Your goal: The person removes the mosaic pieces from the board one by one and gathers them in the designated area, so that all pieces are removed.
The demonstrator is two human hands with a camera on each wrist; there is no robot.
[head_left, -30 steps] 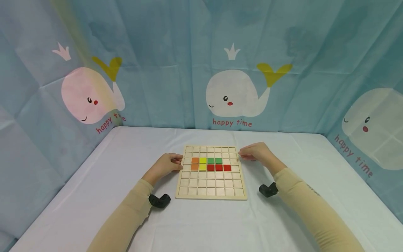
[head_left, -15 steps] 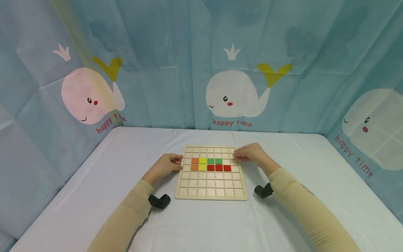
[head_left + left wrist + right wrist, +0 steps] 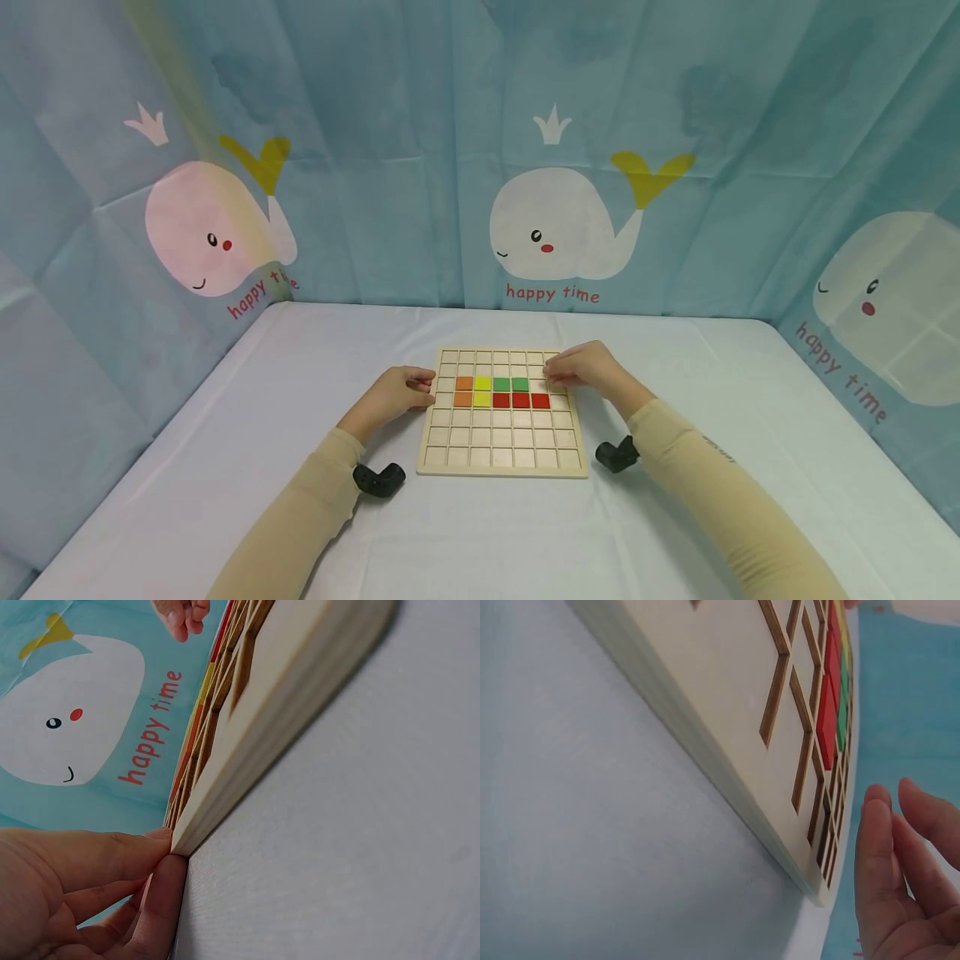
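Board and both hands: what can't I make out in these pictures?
Head view: some cells of the board, covered by the right hand.
Head view: the lettering on the right sleeve, too small to read.
Left wrist view: most of the right hand, cut off by the top edge.
All views: the board's underside, hidden against the table.

The blue curtain [image 3: 390,225] reads "happy time" in red three times: below the middle whale [image 3: 555,221], the left whale [image 3: 187,221] (a fold garbles "time") and the right whale [image 3: 892,308]. The left wrist view shows the words tilted beside a whale [image 3: 94,712]. Dark print on the right sleeve [image 3: 723,496] is too small to read.
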